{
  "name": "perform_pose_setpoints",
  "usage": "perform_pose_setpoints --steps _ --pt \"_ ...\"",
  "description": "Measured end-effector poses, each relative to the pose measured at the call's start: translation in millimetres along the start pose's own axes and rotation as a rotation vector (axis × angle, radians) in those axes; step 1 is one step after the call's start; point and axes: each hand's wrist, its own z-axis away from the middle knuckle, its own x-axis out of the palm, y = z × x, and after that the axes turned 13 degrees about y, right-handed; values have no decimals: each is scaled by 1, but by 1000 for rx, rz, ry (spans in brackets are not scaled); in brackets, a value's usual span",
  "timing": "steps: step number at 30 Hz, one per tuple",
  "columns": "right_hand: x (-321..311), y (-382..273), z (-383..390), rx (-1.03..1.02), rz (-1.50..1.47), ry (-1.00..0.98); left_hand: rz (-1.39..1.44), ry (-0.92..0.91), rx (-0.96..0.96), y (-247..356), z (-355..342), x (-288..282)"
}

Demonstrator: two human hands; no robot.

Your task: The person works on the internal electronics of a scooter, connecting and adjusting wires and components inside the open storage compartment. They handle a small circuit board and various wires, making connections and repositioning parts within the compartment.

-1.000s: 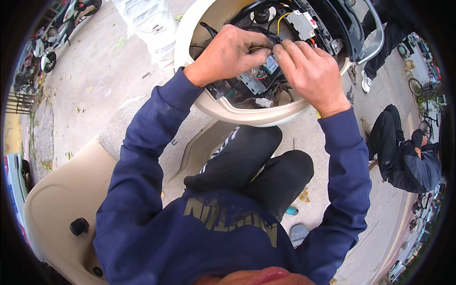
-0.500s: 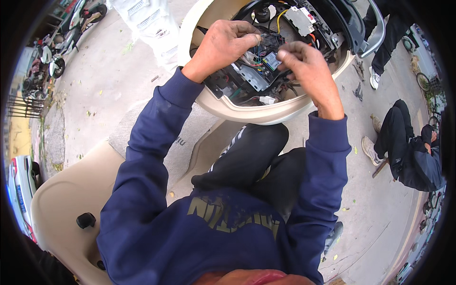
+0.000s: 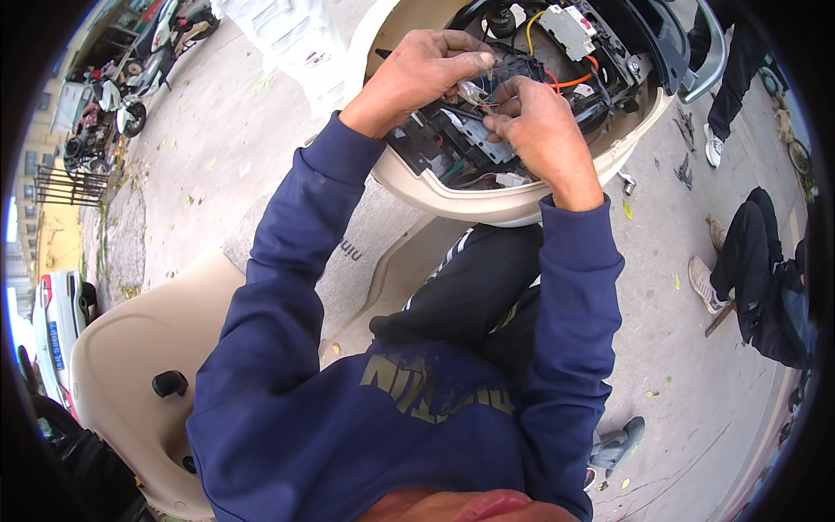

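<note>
Inside a cream plastic scooter shell (image 3: pixel 409 191), an open compartment holds black parts, thin coloured wires (image 3: pixel 487 97), a silver metal plate (image 3: pixel 477 132) and a white box (image 3: pixel 567 33) with yellow and orange cables beside it. My left hand (image 3: pixel 422 74) is pinched on thin wiring at the compartment's upper middle, its fingertips partly hiding it. My right hand (image 3: pixel 544 135) reaches in from the lower right, its thumb and fingers closed at the thin wires just above the plate, though the exact piece between them is hidden.
A cream scooter body (image 3: pixel 130 348) with a grey mat (image 3: pixel 339 261) is beneath me. A white plastic wrapper (image 3: pixel 278 43) lies beyond the shell. People stand or sit at the right (image 3: pixel 757 287), near tools (image 3: pixel 685 174) on the pavement. Parked scooters (image 3: pixel 130 96) and a white car (image 3: pixel 61 322) are leftward.
My right hand has moved down-left from beside my left hand to the wires above the metal plate. My left hand shifted slightly within the compartment. The whole view has shifted somewhat rightward.
</note>
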Motion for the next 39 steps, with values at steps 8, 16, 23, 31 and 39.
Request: perform_pose_setpoints --steps 8,16,23,31,39 --pt "-3 0 1 129 -297 32 284 -49 19 -3 0 -8" --pt "-11 -10 3 199 -495 1 177 -153 -35 15 -3 -26" --pt "-10 -10 0 219 -511 27 96 -176 0 15 -3 -29" --pt "-8 -4 2 128 -431 79 -217 -165 187 17 -10 -28" --pt "-7 -6 4 81 -409 126 -372 -134 266 18 -18 -35"
